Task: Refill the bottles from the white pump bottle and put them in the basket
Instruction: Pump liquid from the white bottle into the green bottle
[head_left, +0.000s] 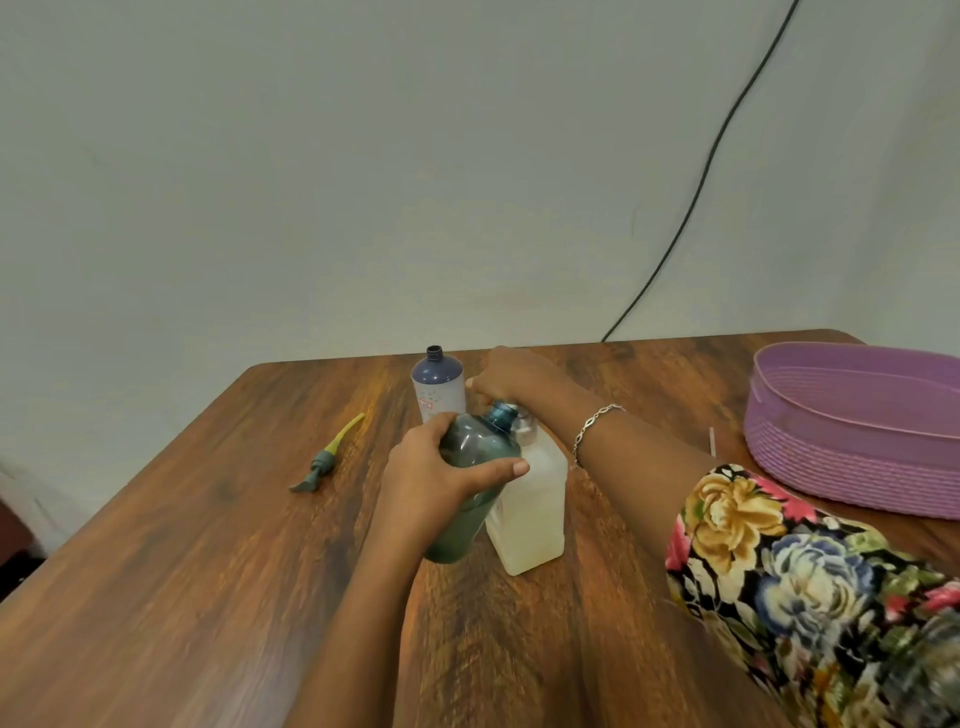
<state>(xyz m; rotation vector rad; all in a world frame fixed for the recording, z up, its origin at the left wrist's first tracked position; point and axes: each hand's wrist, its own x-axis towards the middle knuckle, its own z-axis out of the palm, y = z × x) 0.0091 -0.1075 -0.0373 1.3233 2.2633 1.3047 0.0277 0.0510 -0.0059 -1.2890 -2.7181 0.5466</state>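
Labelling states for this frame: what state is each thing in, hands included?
green bottle: uncapped, tilted, neck at the white bottle's top
left hand: grips the green bottle
white pump bottle: upright, top hidden by right hand
right hand: at the pump, grip unclear
blue bottle: upright, uncapped
loose pump: lying flat, off any bottle
basket: no bottle visible inside

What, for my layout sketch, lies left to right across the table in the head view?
Detached pump head → dark blue bottle → white pump bottle → purple basket. Teal bottle omitted: it overlaps both bottles.
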